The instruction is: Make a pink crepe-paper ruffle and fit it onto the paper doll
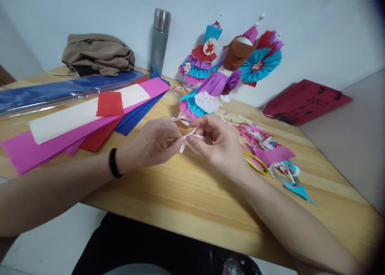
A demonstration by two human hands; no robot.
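Above the front middle of the wooden table (168, 190), my two hands meet over a thin tape roll (182, 120) with printing on its inner ring. My left hand (150, 142), with a black band at the wrist, is closed around the roll's left side. The thumb and fingers of my right hand (218, 142) are pinched at its right side, on a white strip (183, 146) that hangs between the hands. My fingers hide part of both. Just behind stands a paper doll figure (207, 102) in a ruffled purple, white and blue skirt.
Crepe paper sheets (60, 124) lie stacked at left, with a red square (110, 104) on top. Behind are a brown cloth (99, 52) and a steel flask (160, 42). More ruffled figures (207, 56) lean at the wall. Scraps (276, 152), a yellow ring (255, 163) and a red bag (303, 102) are at right.
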